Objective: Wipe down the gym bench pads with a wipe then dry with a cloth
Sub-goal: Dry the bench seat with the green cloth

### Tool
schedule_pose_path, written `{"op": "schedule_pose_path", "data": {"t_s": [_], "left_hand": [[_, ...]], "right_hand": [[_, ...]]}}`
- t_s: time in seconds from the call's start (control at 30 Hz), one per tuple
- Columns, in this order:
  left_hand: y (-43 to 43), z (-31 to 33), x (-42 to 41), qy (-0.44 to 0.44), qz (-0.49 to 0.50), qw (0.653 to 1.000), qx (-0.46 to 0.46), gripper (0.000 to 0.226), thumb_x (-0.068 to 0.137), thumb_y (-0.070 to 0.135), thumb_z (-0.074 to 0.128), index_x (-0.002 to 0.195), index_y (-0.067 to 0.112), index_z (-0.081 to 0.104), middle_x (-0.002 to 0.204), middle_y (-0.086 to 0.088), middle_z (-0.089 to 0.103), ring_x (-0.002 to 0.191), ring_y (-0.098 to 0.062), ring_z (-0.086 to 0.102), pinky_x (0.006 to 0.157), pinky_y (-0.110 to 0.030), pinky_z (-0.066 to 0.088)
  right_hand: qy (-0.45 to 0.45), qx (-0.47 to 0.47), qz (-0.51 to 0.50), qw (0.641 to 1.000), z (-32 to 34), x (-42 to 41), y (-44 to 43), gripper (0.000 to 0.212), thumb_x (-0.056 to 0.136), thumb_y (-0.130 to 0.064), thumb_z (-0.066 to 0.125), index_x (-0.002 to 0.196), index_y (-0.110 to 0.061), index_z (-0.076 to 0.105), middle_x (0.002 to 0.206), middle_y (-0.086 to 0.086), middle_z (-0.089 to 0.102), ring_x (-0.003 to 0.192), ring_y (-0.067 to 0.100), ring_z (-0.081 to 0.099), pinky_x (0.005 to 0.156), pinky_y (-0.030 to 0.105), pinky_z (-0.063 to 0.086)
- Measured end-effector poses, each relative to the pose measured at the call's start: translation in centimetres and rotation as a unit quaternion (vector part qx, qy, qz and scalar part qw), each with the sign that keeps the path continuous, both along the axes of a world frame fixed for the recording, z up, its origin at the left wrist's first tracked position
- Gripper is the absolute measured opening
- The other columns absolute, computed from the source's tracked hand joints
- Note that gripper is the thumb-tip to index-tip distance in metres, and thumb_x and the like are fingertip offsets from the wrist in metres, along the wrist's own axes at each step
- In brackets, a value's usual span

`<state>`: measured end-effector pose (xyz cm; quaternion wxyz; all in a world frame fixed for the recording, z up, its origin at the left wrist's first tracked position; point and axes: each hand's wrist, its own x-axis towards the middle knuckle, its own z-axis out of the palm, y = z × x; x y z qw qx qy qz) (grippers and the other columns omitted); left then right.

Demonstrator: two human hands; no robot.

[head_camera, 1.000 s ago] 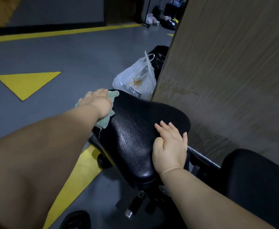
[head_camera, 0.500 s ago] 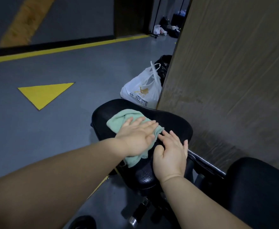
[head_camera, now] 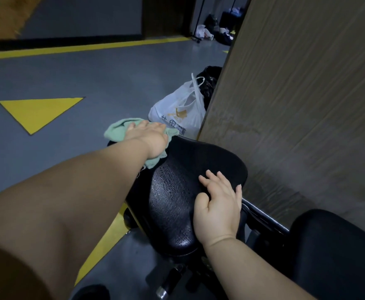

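Note:
A black textured seat pad (head_camera: pixel 177 191) of the gym bench fills the middle of the view, its surface glistening. My left hand (head_camera: pixel 149 137) presses flat on a light green cloth (head_camera: pixel 117 131) at the pad's far left edge, fingers straight and pointing away. The cloth bunches out past my fingers and under my wrist. My right hand (head_camera: pixel 218 204) rests flat on the pad's near right side, fingers spread. A second black pad (head_camera: pixel 337 245) of the bench shows at the lower right.
A tall brown wall panel (head_camera: pixel 296 94) stands close on the right. A white plastic bag (head_camera: pixel 179 115) and a black bag (head_camera: pixel 209 79) sit on the grey floor beyond the pad. Yellow floor markings (head_camera: pixel 39 111) lie to the left. Bench frame bars (head_camera: pixel 263 215) run below the pads.
My left hand has slid the green cloth from the pad's middle out to its far left edge. My right hand has stayed flat on the pad.

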<state>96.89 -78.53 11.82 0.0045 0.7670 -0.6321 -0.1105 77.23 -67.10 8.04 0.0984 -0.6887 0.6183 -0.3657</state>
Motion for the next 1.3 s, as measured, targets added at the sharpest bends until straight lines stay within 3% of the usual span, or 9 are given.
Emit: {"op": "schedule_pose_path", "data": {"t_s": [0.2,0.43,0.63,0.93,1.13,1.23,1.3], "left_hand": [[0.8,0.3,-1.3,-0.013,0.009,1.0,0.016,0.055,0.103,0.039,0.015,0.156,0.027,0.009,0.163,0.01,0.005,0.15,-0.019,0.003,0.12,-0.05,0.002],[5.2,1.3,-8.3,-0.009,-0.228,0.974,-0.003,0.053,0.104,0.038,0.019,0.156,0.033,0.005,0.162,0.016,0.001,0.15,-0.015,-0.003,0.119,-0.045,-0.005],[4.1,1.2,-8.0,0.013,-0.274,0.962,-0.007,0.05,0.105,0.039,0.018,0.154,0.039,0.011,0.161,0.02,0.006,0.149,-0.011,0.0,0.12,-0.041,-0.005],[-0.2,1.2,-2.8,-0.018,-0.104,0.994,-0.009,0.049,0.104,0.03,0.024,0.152,0.031,0.026,0.16,0.007,0.021,0.148,-0.018,0.014,0.119,-0.046,0.009],[0.4,-0.5,2.6,0.012,0.027,1.0,-0.001,0.053,0.103,0.036,0.017,0.155,0.031,0.014,0.162,0.012,0.01,0.149,-0.018,0.009,0.119,-0.049,0.009],[1.3,-0.3,1.4,-0.004,0.039,0.999,0.002,0.053,0.103,0.038,0.014,0.156,0.031,0.01,0.163,0.013,0.006,0.15,-0.02,0.005,0.12,-0.049,0.007],[1.9,0.1,-0.3,-0.012,-0.004,1.0,0.001,0.053,0.104,0.039,0.015,0.156,0.033,0.009,0.163,0.014,0.004,0.15,-0.019,0.003,0.12,-0.048,0.004]], "right_hand": [[0.003,-0.024,-0.009,1.0,-0.4,0.2,-0.1,0.061,0.072,-0.034,0.024,0.107,-0.025,0.073,0.127,-0.01,0.062,0.132,0.009,0.042,0.12,0.039,0.004],[-0.032,-0.046,-0.022,0.998,-0.8,0.1,0.0,0.057,0.071,-0.03,0.026,0.1,-0.017,0.074,0.122,-0.006,0.065,0.126,0.012,0.048,0.119,0.039,0.009],[-0.061,-0.05,-0.023,0.997,-0.7,0.0,0.1,0.052,0.069,-0.029,0.028,0.092,-0.015,0.072,0.117,-0.004,0.066,0.12,0.014,0.052,0.119,0.035,0.012],[-0.069,-0.057,-0.016,0.996,-1.0,-0.2,-0.1,0.048,0.07,-0.03,0.029,0.091,-0.02,0.071,0.114,-0.009,0.064,0.116,-0.002,0.043,0.118,0.035,0.013],[-0.062,-0.067,-0.016,0.996,-1.3,-0.3,-0.4,0.047,0.071,-0.028,0.03,0.091,-0.022,0.072,0.113,-0.011,0.064,0.117,0.0,0.044,0.118,0.038,0.015],[-0.062,-0.08,-0.022,0.995,-1.5,-0.2,-0.5,0.047,0.07,-0.027,0.031,0.091,-0.021,0.073,0.111,-0.008,0.067,0.117,0.008,0.052,0.117,0.04,0.017],[-0.062,-0.085,-0.025,0.994,-1.5,-0.1,-0.4,0.047,0.07,-0.026,0.032,0.091,-0.021,0.073,0.111,-0.007,0.067,0.117,0.012,0.053,0.116,0.042,0.019]]}}
